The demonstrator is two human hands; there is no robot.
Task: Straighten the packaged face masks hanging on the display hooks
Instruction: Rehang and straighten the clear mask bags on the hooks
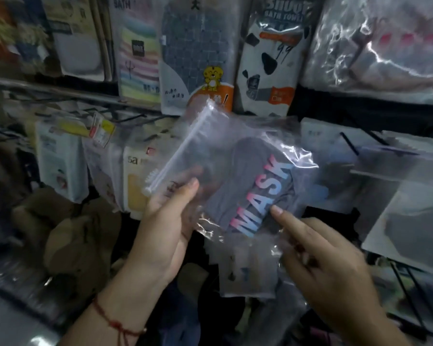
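1. A clear zip-top mask packet point(238, 186), printed MASK over a grey mask, is off the hooks and held tilted in front of the display, below the tiger-print towel pack point(198, 71)
2. The left hand point(168, 221) grips the packet's lower left edge, thumb on the front and fingers behind it
3. The right hand point(320, 260) pinches the packet's lower right corner, forefinger laid on the front film
4. Step in hand, as I judge it: smoothing and squaring this packet before rehanging
5. Next it needs turning upright, zip end topmost, then threading onto a bare hook point(349, 143) just right of the packet; whether the packet has a hang hole I cannot tell
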